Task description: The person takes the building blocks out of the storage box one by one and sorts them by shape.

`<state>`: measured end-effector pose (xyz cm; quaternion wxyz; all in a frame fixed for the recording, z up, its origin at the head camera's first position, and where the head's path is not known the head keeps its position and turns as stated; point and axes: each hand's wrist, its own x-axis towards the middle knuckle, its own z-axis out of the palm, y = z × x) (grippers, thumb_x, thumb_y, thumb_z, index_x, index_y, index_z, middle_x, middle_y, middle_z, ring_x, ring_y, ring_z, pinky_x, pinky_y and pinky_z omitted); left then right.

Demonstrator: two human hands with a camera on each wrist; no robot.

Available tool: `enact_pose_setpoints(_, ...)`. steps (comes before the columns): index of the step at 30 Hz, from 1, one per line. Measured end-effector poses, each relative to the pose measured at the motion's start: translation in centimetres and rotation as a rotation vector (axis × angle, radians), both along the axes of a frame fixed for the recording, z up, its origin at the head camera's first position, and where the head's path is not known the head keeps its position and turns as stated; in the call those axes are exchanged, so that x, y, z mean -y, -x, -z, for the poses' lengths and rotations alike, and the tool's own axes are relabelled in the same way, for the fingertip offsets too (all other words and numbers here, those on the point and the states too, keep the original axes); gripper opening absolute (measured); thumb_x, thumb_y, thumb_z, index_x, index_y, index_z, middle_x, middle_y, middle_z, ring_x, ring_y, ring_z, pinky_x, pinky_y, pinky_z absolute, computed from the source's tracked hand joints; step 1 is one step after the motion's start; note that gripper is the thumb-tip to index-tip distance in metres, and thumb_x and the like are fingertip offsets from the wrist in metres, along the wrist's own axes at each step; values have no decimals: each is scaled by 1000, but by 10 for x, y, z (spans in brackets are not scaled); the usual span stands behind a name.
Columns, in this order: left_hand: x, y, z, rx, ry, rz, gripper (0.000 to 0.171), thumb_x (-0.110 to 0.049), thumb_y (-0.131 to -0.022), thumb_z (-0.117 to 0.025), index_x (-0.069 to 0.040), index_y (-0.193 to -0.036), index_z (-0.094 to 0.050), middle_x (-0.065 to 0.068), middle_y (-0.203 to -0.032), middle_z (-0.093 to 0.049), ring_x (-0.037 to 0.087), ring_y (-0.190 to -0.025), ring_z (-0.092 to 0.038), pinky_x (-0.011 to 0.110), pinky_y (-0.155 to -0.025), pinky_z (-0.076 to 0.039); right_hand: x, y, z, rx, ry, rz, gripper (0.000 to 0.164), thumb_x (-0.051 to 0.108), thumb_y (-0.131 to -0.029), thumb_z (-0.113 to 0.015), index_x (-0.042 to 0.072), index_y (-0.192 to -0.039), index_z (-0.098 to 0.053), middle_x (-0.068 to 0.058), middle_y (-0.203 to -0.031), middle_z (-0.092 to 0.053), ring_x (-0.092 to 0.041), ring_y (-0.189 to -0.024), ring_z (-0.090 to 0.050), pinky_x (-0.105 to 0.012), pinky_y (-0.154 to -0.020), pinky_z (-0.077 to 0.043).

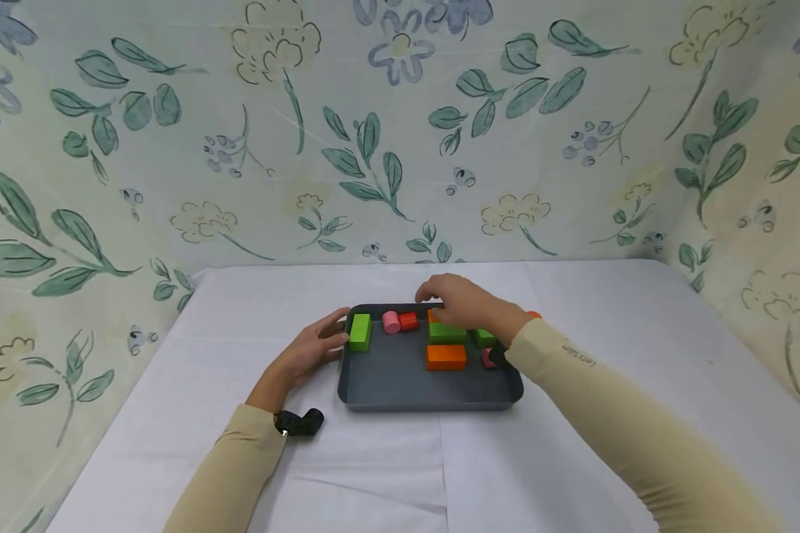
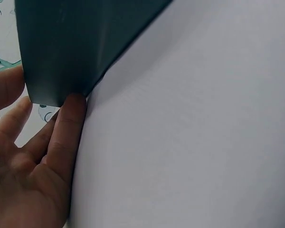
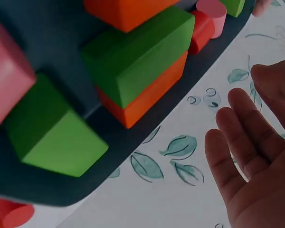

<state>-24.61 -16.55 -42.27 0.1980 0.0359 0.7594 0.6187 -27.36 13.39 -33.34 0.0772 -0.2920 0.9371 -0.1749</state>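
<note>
A dark grey tray (image 1: 387, 385) lies on the white-covered table with coloured blocks inside. My left hand (image 1: 310, 346) touches the tray's left side, its fingers against the outer wall. Over the tray's back edge is my right hand (image 1: 463, 300), its fingers loosely bent and holding nothing. Nearest to it stand a green block (image 3: 137, 57) and two orange blocks, one at the front (image 1: 447, 357) and one behind (image 3: 156, 90). At the back are a pink cylinder (image 1: 390, 322) and a red one (image 1: 408, 320). Another green block (image 1: 360, 332) occupies the left back corner.
Under the right wrist are a further green block (image 3: 61, 128) and a pink cylinder (image 3: 7, 71). A red cylinder (image 3: 16, 213) lies outside the tray, beyond its right side. Floral cloth (image 1: 387, 148) hangs behind the table. A black wrist camera (image 1: 300, 423) sits at my left cuff.
</note>
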Motion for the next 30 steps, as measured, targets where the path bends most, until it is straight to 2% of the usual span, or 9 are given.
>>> enact_pose_setpoints(4, -1, 1, 0, 7, -11, -3, 63, -18, -101, -56, -29, -157, -28, 14, -165, -23, 33, -149, -33, 51, -117, -38, 22, -1, 5, -22, -73, -28, 32, 7, -94, -61, 10, -124, -67, -6, -121, -67, -23, -110, -59, -41, -105, -51)
enact_pose_setpoints(8, 0, 1, 1, 7, -16, 1, 64, -17, -100, -57, -29, -157, -29, 15, -166, -22, 34, -150, -33, 52, -117, -38, 38, -5, 7, -36, -163, -38, 35, 8, -94, -60, 11, -128, -65, -6, -123, -66, -23, -110, -58, -41, -106, -51)
enact_pose_setpoints(13, 1, 1, 2, 6, -12, 2, 66, -17, -100, -58, -29, -157, -29, 14, -166, -21, 34, -150, -32, 52, -118, -37, 51, -6, 11, -13, -261, -29, 41, 5, -93, -60, 11, -133, -61, -7, -122, -64, -23, -108, -57, -40, -104, -52)
enact_pose_setpoints(18, 2, 1, 1, 5, -17, 6, 65, -17, -100, -57, -30, -157, -28, 14, -166, -21, 34, -150, -32, 52, -118, -37, 57, -3, 16, 55, -263, -3, 36, 2, -91, -64, 10, -127, -65, -6, -111, -63, -21, -98, -55, -36, -98, -54)
enact_pose_setpoints(23, 2, 1, -1, 2, -25, 8, 64, -16, -101, -55, -29, -157, -27, 15, -166, -22, 34, -149, -33, 53, -118, -37, 63, 2, 27, 55, -273, 11, 29, 3, -90, -67, 8, -119, -67, -5, -103, -65, -20, -95, -55, -35, -97, -54)
enact_pose_setpoints(30, 1, 0, 0, 8, -19, 8, 64, -16, -101, -55, -29, -157, -27, 15, -166, -21, 34, -149, -33, 52, -118, -37, 68, 6, 37, 81, -242, 36, 32, 1, -89, -65, 9, -120, -66, -4, -100, -65, -20, -96, -55, -34, -93, -54)
